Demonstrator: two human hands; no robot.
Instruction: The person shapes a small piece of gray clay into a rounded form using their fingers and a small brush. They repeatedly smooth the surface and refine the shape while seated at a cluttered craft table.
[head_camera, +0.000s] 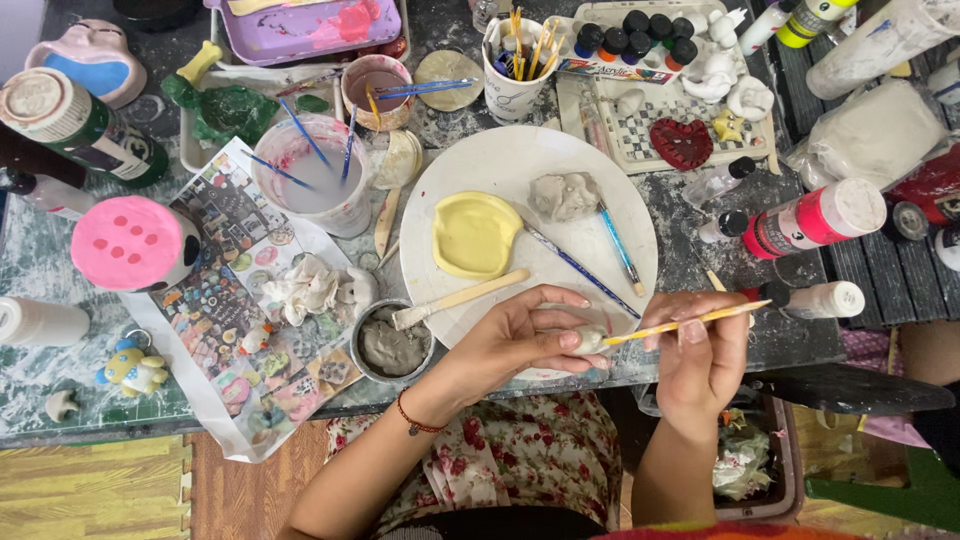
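Pinching a small white clay piece (590, 340) in my left hand (520, 340) grip over the white plate's (500, 165) near edge, I held a yellow-handled brush (690, 322) in my closed right hand (700, 360), tip touching it.

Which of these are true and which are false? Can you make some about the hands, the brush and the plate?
1. The right hand holds a thin yellow brush. True.
2. The left hand holds a big red cup. False: it holds a small pale clay piece.
3. A yellow dish lies on the white plate. True.
4. The plate is square. False: it is round.
5. A grey clay lump sits on the plate. True.
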